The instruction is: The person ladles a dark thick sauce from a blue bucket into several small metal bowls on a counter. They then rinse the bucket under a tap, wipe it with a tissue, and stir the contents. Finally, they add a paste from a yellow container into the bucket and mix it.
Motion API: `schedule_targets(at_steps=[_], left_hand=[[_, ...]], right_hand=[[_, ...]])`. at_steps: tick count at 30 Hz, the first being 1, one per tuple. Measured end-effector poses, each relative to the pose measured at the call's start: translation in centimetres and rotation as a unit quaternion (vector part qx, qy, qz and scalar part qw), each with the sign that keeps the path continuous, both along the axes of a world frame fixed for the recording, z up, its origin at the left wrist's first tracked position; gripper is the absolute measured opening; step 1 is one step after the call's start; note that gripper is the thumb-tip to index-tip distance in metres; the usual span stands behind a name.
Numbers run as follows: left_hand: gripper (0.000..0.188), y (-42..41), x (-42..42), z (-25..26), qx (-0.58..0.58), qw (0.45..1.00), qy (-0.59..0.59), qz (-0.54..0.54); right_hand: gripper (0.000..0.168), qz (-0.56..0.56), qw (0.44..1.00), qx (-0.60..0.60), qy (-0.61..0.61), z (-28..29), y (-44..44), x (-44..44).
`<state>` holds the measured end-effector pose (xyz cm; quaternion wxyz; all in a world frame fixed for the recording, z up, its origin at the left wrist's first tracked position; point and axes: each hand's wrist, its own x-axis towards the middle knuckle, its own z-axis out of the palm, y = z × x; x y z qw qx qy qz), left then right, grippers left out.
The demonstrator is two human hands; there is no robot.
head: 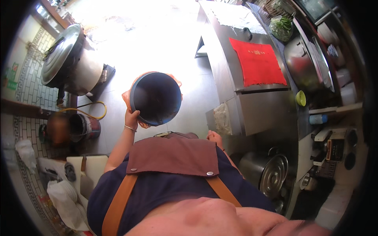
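My left hand [132, 118] grips the lower left rim of a round blue plastic bin [136, 88]. The bin is tipped so its mouth faces me, and its inside is dark. A thin orange plastic bag [126, 98] bunches around the outside of the bin. My right hand [214, 137] hangs low beside the brown apron [174, 155], its fingers partly curled. Whether it holds anything is not visible. Nearest to it is a pale crumpled cloth or bag [221, 118] at the side of the stainless steel counter [267, 110].
A red cloth [258, 63] lies on the counter. At the left stands a large lidded pot [69, 59], with a yellow hose [100, 115] and a paint-type bucket [91, 128] below it. Another lidded steel pot [271, 174] is at the right. Glare washes out the floor ahead.
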<state>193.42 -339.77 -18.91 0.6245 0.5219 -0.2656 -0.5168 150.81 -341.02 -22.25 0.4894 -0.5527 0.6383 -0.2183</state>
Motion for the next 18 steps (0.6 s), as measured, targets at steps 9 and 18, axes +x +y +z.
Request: schedule_targets(at_steps=[9, 18], left_hand=[[0.062, -20.7, 4.2, -7.5, 0.070, 0.996, 0.024, -0.055], [0.066, -37.5, 3.5, -23.2, 0.159, 0.978, 0.048, -0.125]], right_hand=[[0.039, -0.038, 0.998, 0.004, -0.041, -2.8, -14.9, 9.0], [0.036, -0.011, 0.997, -0.010, -0.082, -8.3, -27.1, 16.2]])
